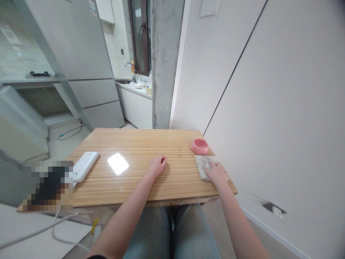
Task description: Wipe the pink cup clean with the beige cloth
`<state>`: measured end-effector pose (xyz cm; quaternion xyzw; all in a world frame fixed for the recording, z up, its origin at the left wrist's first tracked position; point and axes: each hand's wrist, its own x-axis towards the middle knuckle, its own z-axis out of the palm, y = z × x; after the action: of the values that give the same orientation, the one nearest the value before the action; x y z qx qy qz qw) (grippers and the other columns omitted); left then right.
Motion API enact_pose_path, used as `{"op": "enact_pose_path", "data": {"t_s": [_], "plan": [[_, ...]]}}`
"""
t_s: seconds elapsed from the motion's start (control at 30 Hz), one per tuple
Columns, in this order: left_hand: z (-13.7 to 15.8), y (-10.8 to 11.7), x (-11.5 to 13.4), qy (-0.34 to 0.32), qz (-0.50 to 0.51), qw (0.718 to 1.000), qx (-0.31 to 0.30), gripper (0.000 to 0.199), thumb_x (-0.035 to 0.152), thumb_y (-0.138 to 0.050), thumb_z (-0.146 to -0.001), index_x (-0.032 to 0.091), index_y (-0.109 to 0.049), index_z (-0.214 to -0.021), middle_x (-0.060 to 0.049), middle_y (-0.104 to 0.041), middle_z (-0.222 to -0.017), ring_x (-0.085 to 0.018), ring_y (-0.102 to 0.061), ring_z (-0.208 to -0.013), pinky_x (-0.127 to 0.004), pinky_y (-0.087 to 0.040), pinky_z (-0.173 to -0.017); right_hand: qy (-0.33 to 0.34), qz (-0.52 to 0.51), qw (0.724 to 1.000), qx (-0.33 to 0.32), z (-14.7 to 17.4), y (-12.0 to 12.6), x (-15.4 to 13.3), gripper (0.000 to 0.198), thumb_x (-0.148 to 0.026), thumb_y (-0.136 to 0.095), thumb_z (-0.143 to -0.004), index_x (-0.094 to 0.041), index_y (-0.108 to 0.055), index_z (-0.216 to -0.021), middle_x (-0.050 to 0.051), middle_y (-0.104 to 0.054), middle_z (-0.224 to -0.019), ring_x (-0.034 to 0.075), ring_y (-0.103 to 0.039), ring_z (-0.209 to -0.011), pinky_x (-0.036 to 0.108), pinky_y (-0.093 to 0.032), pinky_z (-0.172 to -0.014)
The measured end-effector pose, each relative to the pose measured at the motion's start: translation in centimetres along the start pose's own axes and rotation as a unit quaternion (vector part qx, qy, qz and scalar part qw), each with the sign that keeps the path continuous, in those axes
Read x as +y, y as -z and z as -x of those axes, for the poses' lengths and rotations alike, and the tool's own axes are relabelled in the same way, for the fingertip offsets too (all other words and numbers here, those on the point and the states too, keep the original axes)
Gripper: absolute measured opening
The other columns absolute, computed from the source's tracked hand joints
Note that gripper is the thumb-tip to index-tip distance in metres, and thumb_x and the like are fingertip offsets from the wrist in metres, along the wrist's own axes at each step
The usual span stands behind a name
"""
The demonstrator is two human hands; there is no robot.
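My left hand [157, 166] rests on the wooden tabletop near its middle, curled into a loose fist with nothing visible in it. At the table's right side, my right hand [217, 173] lies on a folded pale grey cloth [201, 166], thumb apart and fingers spread over it. The cloth is flat on the wood, its right part covered by the hand. Just beyond the cloth sits a pink faceted bowl [199, 146], looking like an ashtray, close to the right edge.
The wooden table [140, 140] stands against a white wall [256, 108] on the right. A white power-bank-like block [86, 166] lies on its left, beside a blurred-out patch. White cables [40, 233] hang at lower left. Beyond are a grey fridge [81, 46] and a sink tap [130, 68].
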<state>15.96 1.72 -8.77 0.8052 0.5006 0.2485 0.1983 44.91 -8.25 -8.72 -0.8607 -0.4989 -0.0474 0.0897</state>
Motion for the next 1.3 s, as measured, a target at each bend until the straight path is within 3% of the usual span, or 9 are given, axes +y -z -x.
{"op": "enact_pose_path", "data": {"t_s": [0.1, 0.2, 0.3, 0.43, 0.57, 0.77, 1.03, 1.2, 1.3], "plan": [[-0.1, -0.1, -0.2, -0.01, -0.004, 1.0, 0.0, 0.03, 0.031, -0.037, -0.088, 0.019, -0.059, -0.074, -0.005, -0.063, -0.074, -0.018, -0.056, -0.069, -0.028, -0.037, -0.063, 0.02, -0.008, 0.999, 0.036, -0.1, 0.5, -1.4, 0.037, -0.032, -0.056, -0.075, -0.016, -0.063, -0.108, 0.019, -0.057, -0.107, 0.035, -0.051, -0.105, 0.057, -0.028, -0.094], [-0.1, -0.2, -0.4, -0.02, 0.01, 1.0, -0.002, 0.034, 0.037, -0.034, -0.09, 0.019, -0.059, -0.074, -0.005, -0.063, -0.073, -0.018, -0.056, -0.069, -0.028, -0.037, -0.062, 0.099, -0.11, 0.984, 0.101, 0.0, 0.9, -5.9, 0.037, -0.02, -0.05, -0.075, -0.017, -0.06, -0.111, 0.017, -0.054, -0.119, 0.032, -0.047, -0.114, 0.058, -0.018, -0.104], [-0.1, -0.2, -0.6, -0.04, 0.044, 0.998, -0.019, 0.023, 0.034, -0.042, -0.087, 0.019, -0.059, -0.089, -0.003, -0.064, -0.075, -0.016, -0.057, -0.069, -0.027, -0.039, -0.062, 0.259, -0.296, 0.918, 0.047, 0.0, 0.5, -12.3, 0.049, -0.011, -0.042, -0.073, -0.018, -0.054, -0.119, 0.011, -0.054, -0.123, 0.022, -0.047, -0.118, 0.042, -0.03, -0.106], [-0.2, -0.4, -0.7, -0.031, 0.018, 0.998, -0.043, 0.027, 0.023, -0.049, -0.08, 0.016, -0.058, -0.105, -0.008, -0.068, -0.089, -0.02, -0.062, -0.079, -0.029, -0.044, -0.068, 0.345, -0.415, 0.841, -0.044, 0.4, -1.6, -18.8, 0.055, -0.007, -0.038, -0.068, -0.018, -0.054, -0.12, 0.007, -0.056, -0.123, 0.016, -0.048, -0.118, 0.034, -0.035, -0.104], [-0.4, -0.6, -0.6, 0.013, -0.04, 0.998, -0.056, 0.028, 0.013, -0.045, -0.079, 0.011, -0.065, -0.098, -0.017, -0.068, -0.098, -0.026, -0.063, -0.091, -0.035, -0.046, -0.078, 0.32, -0.483, 0.811, -0.086, 1.0, -4.1, -20.5, 0.041, -0.008, -0.035, -0.072, -0.019, -0.064, -0.099, 0.005, -0.065, -0.102, 0.016, -0.057, -0.101, 0.031, -0.042, -0.096], [-0.4, -0.3, -0.1, 0.015, -0.067, 0.995, -0.068, 0.03, 0.014, -0.047, -0.077, 0.012, -0.066, -0.1, -0.012, -0.069, -0.101, -0.023, -0.062, -0.097, -0.032, -0.047, -0.084, 0.289, -0.539, 0.786, -0.095, 0.7, -5.1, -20.1, 0.036, -0.011, -0.037, -0.07, -0.019, -0.065, -0.091, 0.004, -0.067, -0.095, 0.017, -0.059, -0.095, 0.033, -0.044, -0.092], [-0.4, -0.4, -0.3, 0.016, -0.048, 0.997, -0.063, 0.026, 0.015, -0.048, -0.079, 0.014, -0.065, -0.098, -0.011, -0.068, -0.1, -0.021, -0.061, -0.095, -0.031, -0.045, -0.082, 0.306, -0.514, 0.8, -0.049, 1.0, -4.4, -20.0, 0.032, -0.01, -0.038, -0.071, -0.019, -0.063, -0.089, 0.005, -0.065, -0.096, 0.017, -0.058, -0.096, 0.033, -0.043, -0.092], [-0.3, -0.3, -0.4, -0.03, -0.009, 0.999, -0.044, 0.02, 0.028, -0.045, -0.084, 0.017, -0.062, -0.08, -0.006, -0.066, -0.079, -0.017, -0.058, -0.073, -0.028, -0.042, -0.068, 0.147, -0.394, 0.884, 0.206, -1.6, -0.9, -15.8, 0.031, -0.017, -0.041, -0.08, -0.018, -0.057, -0.106, 0.009, -0.057, -0.116, 0.021, -0.045, -0.116, 0.045, -0.027, -0.105], [-0.2, -0.2, -0.2, -0.034, -0.006, 0.999, -0.035, 0.02, 0.027, -0.045, -0.084, 0.018, -0.061, -0.077, -0.004, -0.064, -0.075, -0.016, -0.056, -0.07, -0.027, -0.039, -0.066, 0.059, -0.25, 0.94, 0.223, -4.4, 0.4, -11.7, 0.039, -0.021, -0.047, -0.08, -0.017, -0.052, -0.118, 0.013, -0.047, -0.13, 0.028, -0.035, -0.125, 0.055, -0.018, -0.105]]}}
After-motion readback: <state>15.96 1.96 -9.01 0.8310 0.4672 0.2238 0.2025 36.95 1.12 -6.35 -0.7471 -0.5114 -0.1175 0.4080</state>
